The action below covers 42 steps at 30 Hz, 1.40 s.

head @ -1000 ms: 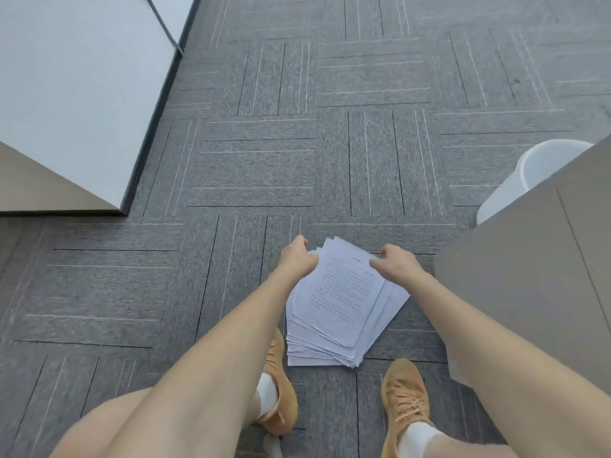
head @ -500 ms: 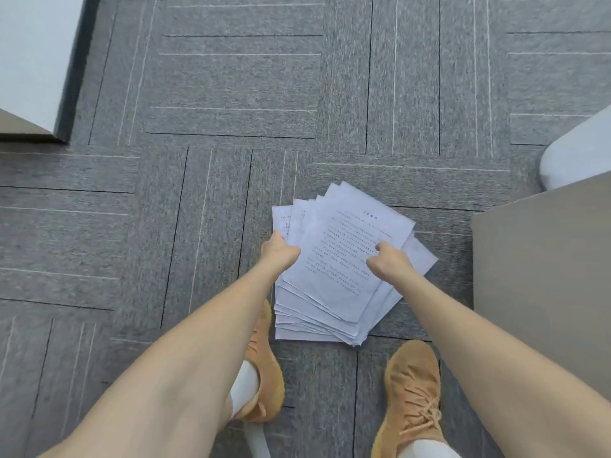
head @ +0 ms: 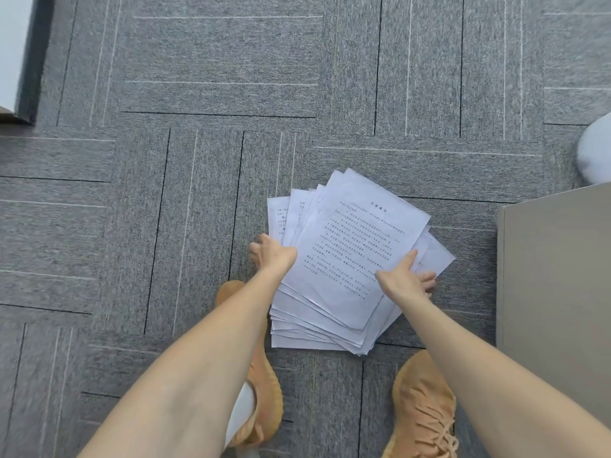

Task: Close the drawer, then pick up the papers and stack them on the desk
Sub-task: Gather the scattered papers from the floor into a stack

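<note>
The fanned printed papers (head: 347, 259) lie on the carpet-tile floor (head: 215, 77) between two orange sneakers (head: 425, 408). Left hand (head: 272, 256) cups their left edge, right hand (head: 401, 279) lies spread open across the right. Light, floppy, slippery sheets: square them first, then pinch opposite edges.

The papers (head: 347, 259) lie on the carpet (head: 198, 193), between both shoes, left of the cabinet (head: 555, 276).

white bin (head: 596, 150) cut off, papers' (head: 350, 259) print illegible
</note>
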Each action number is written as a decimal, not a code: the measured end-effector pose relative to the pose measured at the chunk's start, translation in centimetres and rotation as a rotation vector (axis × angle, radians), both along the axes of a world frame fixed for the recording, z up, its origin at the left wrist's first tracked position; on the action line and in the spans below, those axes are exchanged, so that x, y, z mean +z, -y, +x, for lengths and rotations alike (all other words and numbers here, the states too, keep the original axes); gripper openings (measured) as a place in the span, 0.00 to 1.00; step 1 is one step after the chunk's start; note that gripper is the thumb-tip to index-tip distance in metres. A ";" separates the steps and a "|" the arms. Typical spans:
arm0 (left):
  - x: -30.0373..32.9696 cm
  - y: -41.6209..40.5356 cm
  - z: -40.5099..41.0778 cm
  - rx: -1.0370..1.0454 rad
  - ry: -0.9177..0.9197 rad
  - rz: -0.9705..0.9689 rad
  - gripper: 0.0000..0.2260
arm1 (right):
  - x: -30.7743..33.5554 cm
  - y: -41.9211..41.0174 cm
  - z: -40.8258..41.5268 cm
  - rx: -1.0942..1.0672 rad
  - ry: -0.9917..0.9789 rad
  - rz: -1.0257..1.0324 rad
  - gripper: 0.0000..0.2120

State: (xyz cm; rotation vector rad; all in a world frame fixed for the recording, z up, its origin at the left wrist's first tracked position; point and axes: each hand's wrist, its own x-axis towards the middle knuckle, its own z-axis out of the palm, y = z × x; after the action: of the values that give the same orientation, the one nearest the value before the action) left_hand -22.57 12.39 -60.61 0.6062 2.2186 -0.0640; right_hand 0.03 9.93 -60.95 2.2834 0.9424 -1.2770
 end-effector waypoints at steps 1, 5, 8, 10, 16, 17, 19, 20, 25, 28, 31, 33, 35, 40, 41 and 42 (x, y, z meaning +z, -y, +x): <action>-0.2 0.2 0.0 -0.013 -0.002 0.013 0.28 | -0.2 0.1 -0.2 0.018 -0.011 0.019 0.46; -0.7 0.7 -0.2 -0.053 0.032 0.074 0.22 | -0.8 0.2 -0.4 0.144 -0.065 0.084 0.47; -0.7 1.0 -0.5 -0.109 0.091 0.109 0.20 | -0.8 0.2 -0.1 0.173 -0.078 0.129 0.47; -0.7 1.2 -0.7 -0.175 0.120 0.124 0.20 | -0.7 0.3 0.3 0.237 -0.088 0.201 0.45; -0.8 1.5 -1.0 -0.080 0.047 0.138 0.28 | -0.8 1.1 1.0 0.249 -0.026 0.296 0.43; -0.9 1.6 -0.9 -0.031 0.035 0.119 0.28 | -0.7 1.2 0.9 0.201 -0.001 0.270 0.43; -1.2 1.6 -0.7 0.048 0.033 0.110 0.25 | -0.8 1.4 0.6 0.157 -0.010 0.198 0.44; -1.3 1.7 -0.6 0.070 0.042 0.116 0.23 | -0.8 1.5 0.3 0.172 -0.029 0.181 0.44; -1.8 2.0 -0.7 0.055 0.078 0.109 0.16 | -0.8 2.2 -0.6 0.248 -0.120 0.304 0.42; -2.0 2.4 -0.9 -0.146 -0.022 0.116 0.15 | -0.4 2.0 -0.8 0.081 -0.169 0.399 0.39; -1.9 2.3 -0.6 -0.074 0.011 0.117 0.18 | 0.0 1.5 -0.9 -0.113 -0.158 0.433 0.39; -1.7 2.1 -0.1 0.002 0.056 0.109 0.20 | 0.1 1.2 -1.0 -0.150 -0.163 0.398 0.39; -1.6 2.0 0.1 0.057 0.088 0.108 0.23 | 0.1 1.1 -1.0 -0.172 -0.165 0.381 0.40; -1.7 2.1 -0.7 0.075 0.139 0.128 0.23 | 0.1 1.8 -1.1 -0.178 -0.122 0.338 0.40; -1.6 2.2 -0.9 0.066 0.147 0.132 0.23 | 0.0 1.9 -1.3 -0.158 -0.132 0.319 0.41; -1.6 2.2 -0.9 0.060 0.157 0.136 0.23 | 0.0 2.1 -1.5 -0.140 -0.145 0.309 0.41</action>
State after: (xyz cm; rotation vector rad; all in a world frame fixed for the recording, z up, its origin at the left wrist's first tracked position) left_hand -23.47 10.14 -62.17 0.5972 2.0984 0.1607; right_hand -1.51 7.81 -60.93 2.5568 1.1137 -1.4599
